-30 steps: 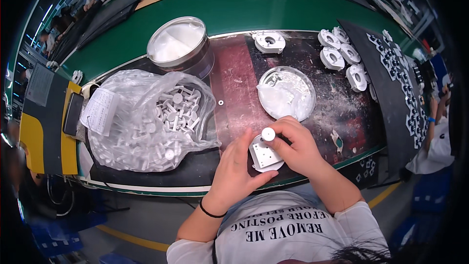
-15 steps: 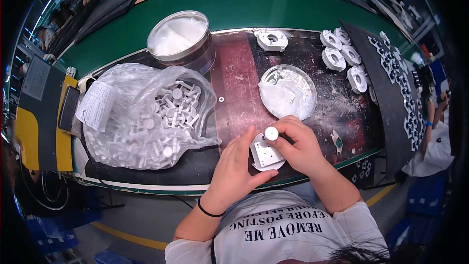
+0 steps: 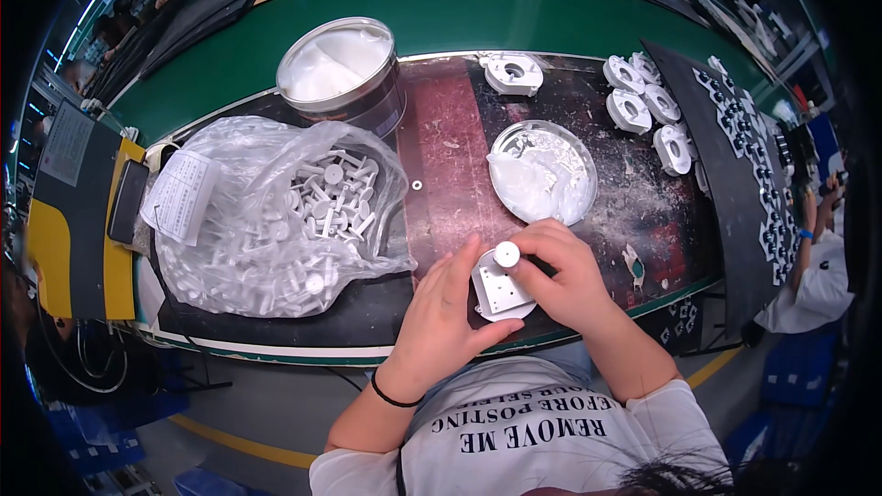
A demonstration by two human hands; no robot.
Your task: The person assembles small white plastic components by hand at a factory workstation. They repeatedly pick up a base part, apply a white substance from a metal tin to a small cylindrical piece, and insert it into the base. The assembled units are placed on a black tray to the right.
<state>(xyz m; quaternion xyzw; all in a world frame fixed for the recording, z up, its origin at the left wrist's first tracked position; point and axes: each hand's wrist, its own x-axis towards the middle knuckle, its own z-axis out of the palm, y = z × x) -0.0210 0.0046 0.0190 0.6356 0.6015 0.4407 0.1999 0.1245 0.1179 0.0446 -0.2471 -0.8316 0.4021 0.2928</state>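
A white plastic housing point(image 3: 501, 290) with a flat, perforated face lies at the table's near edge. My left hand point(image 3: 441, 303) holds it, fingers along its left side and thumb by its near edge. Between the thumb and fingers of my right hand point(image 3: 565, 276) is a white disc-headed pin point(image 3: 506, 254), its round head facing up. The pin is over the far part of the housing; its stem is hidden, so I cannot tell whether it is inserted. Just beyond my right hand sits a round metal lid point(image 3: 588, 165) with whitish grease point(image 3: 533, 186) on it.
An open clear bag point(image 3: 239, 257) of similar white pins lies at left. Behind it stands a metal tin point(image 3: 367, 112) with a white filling. Several white housings point(image 3: 628, 113) are at far right, beside a black board point(image 3: 735, 220) of small parts. A small white ring point(image 3: 417, 186) lies mid-table.
The pin in my right hand has shifted slightly left and toward me over the housing. My left hand stays nearly still.
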